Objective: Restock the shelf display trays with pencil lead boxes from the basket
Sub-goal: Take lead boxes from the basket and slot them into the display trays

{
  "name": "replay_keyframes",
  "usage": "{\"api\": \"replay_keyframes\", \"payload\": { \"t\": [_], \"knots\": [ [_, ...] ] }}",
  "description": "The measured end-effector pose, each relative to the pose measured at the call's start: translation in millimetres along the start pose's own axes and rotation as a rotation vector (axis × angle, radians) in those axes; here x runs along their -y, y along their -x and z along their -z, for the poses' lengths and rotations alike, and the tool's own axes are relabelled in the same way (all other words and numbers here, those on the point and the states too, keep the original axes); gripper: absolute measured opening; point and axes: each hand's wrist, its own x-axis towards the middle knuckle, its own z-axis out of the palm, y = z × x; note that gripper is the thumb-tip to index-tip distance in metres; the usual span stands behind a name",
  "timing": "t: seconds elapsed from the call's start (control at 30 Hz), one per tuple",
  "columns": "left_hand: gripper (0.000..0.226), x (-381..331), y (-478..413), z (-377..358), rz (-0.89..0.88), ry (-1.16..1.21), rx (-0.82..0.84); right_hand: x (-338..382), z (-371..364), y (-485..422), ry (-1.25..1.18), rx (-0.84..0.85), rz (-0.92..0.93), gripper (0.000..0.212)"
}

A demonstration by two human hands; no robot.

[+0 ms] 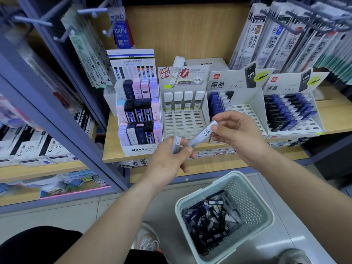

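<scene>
My left hand (pixel 171 161) grips a few slim pencil lead boxes (pixel 176 144) in front of the shelf. My right hand (pixel 236 132) pinches the upper end of a white lead box marked HB 0.7 (pixel 202 134), whose lower end lies against my left fingers. Both hands hover before the white slotted display trays: one (pixel 182 123) holds a back row of white-capped boxes, the one to its right (pixel 247 109) has blue and black boxes only at its left. On the floor below stands a pale green basket (pixel 253 202) with several dark lead boxes (pixel 209 218).
A fuller tray of blue and black boxes (pixel 289 113) sits at the right, a MONO stand (pixel 139 115) at the left. Hanging refill packs (pixel 297 37) overhang the shelf from pegs. A purple shelf post (pixel 62 119) rises at left. My shoes (pixel 146 239) are beside the basket.
</scene>
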Motion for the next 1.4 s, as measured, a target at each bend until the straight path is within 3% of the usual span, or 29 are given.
{"api": "replay_keyframes", "payload": {
  "t": [0.17,0.4,0.63,0.87,1.13,1.4],
  "knots": [
    [0.006,0,-5,-18,-0.011,-0.238,0.063,11,35,10,0.102,-0.08,0.035,0.017],
    [0.019,-33,-15,-45,-0.003,-0.296,0.125,36,108,0,0.429,-0.227,0.112,0.013],
    [0.023,-56,-31,-32,-0.019,-0.458,0.067,26,109,-34,0.712,-0.109,0.256,0.018],
    [0.017,-43,-44,-30,0.084,-0.245,0.086,4,110,-47,0.801,-0.048,0.269,0.015],
    [0.017,-42,-62,-30,0.099,-0.132,0.118,-8,98,-54,0.927,0.026,0.503,0.011],
    [0.017,-38,-58,-40,0.123,-0.073,0.163,-9,92,-59,0.946,0.017,0.494,0.015]
  ]
}}
